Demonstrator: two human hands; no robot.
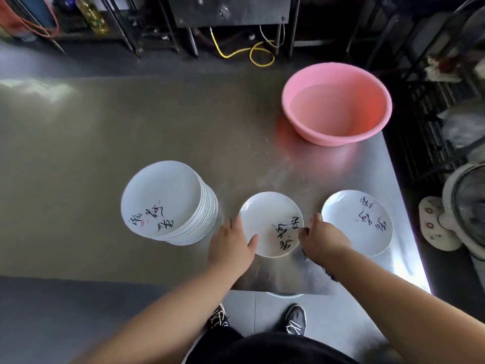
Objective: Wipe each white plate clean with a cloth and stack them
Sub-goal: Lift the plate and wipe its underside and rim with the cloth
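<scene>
Middle plate [265,219] flat on the steel table [131,143], near the front edge, between two hands.

Printed with black brush characters; left hand [232,243] steadying its left rim, fingers fairly straight, thumb lying on the plate's face, nothing clenched. Right hand [321,239] at the right rim, fingers curled, grasping a dark cloth [305,254] of which only a ragged edge shows below the hand. Just to the left, a tall stack of plates [168,203] with the same print. To the right, a single plate [357,222], apart from the middle one. Farther back on the right, a pink basin [337,103] holding water. Below the table edge, dark sneakers [295,319] on a grey floor. Beyond the right edge, a fan [462,206].
</scene>
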